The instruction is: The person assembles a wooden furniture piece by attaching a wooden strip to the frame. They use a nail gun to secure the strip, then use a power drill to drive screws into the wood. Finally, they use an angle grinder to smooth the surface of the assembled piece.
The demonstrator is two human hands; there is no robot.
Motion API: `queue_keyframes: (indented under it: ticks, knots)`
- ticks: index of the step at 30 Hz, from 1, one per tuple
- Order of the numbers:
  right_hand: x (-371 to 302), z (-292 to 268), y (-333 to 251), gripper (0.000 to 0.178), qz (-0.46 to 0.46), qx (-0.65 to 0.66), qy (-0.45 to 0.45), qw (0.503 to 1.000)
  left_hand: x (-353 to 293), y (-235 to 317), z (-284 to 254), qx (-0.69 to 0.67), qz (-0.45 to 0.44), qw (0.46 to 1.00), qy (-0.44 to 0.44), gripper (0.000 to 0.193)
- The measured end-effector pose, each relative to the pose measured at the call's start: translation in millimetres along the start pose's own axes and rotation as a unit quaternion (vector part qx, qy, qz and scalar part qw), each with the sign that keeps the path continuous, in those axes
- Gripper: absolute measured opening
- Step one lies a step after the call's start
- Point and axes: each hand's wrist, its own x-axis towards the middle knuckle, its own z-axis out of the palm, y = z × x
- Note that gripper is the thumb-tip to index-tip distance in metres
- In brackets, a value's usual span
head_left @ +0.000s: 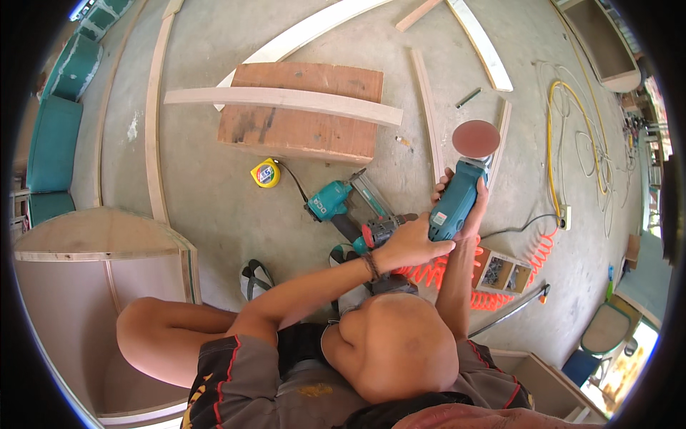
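My hands hold a teal angle grinder [456, 200] raised above the floor, a round reddish-brown sanding disc [476, 139] at its far end. My right hand [477, 207] wraps round the body from below, its fingertips showing on the left side. At the rear end, my left hand [409, 247] is closed on the housing, its fingers partly hidden. Just beyond that wrist lies a dark drill-like power tool [382, 230], partly covered. Next to it rests a teal nail gun [336, 201]. A yellow tape measure [265, 173] sits farther left.
A wooden box [300, 139] carries a long plank [286, 99]. More strips [427, 114] and a white board [482, 46] lie beyond. At right are an orange coiled hose [493, 299], a divided fastener box [500, 272] and a yellow cable [552, 143]. A curved cabinet [107, 243] stands left.
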Motion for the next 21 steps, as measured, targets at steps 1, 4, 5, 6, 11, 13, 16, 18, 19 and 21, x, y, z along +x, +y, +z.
queue_keyframes:
  ticks: [1, 4, 5, 6, 11, 13, 16, 18, 19, 21]
  knots:
    - [-1.0, 3.3, -10.8, 0.061, 0.007, -0.079, 0.039, 0.996, 3.1, 2.7, 7.2, 0.079, 0.014, 0.995, 0.051, 0.071]
    - [5.4, -0.3, -23.2, 0.045, 0.001, -0.206, 0.145, 0.968, 17.3, 17.8, 18.4, 0.242, 0.005, 0.963, 0.118, 0.058]
    - [16.4, -12.5, -22.7, 0.041, 0.003, -0.215, 0.152, 0.965, 24.4, 19.3, 21.0, 0.269, -0.001, 0.956, 0.118, 0.058]
    - [28.4, -23.4, -24.4, 0.038, 0.001, -0.225, 0.157, 0.962, 33.5, 20.9, 23.0, 0.297, -0.003, 0.947, 0.120, 0.058]
    - [61.3, -50.1, -32.0, 0.037, 0.050, -0.281, 0.152, 0.946, 16.2, 48.4, -32.1, 0.374, 0.174, 0.898, 0.153, 0.060]
    - [70.8, -59.0, -40.2, 0.036, 0.058, -0.281, 0.149, 0.946, 11.8, 51.9, -81.1, 0.400, 0.261, 0.848, 0.233, 0.057]
    - [92.0, -79.8, -48.1, 0.037, 0.053, -0.275, 0.141, 0.950, 2.2, 72.5, -171.9, 0.522, 0.291, 0.739, 0.311, 0.051]
    - [103.1, -83.1, -48.8, 0.039, 0.052, -0.283, 0.146, 0.947, -7.6, 74.9, -224.8, 0.565, 0.252, 0.726, 0.299, 0.052]
    - [107.1, -78.4, -45.9, 0.039, 0.048, -0.297, 0.154, 0.941, -14.7, 71.9, -248.4, 0.580, 0.248, 0.722, 0.284, 0.054]
    - [115.7, -79.9, -45.5, 0.047, 0.036, -0.330, 0.166, 0.929, -25.1, 67.5, -280.2, 0.597, 0.233, 0.724, 0.256, 0.052]
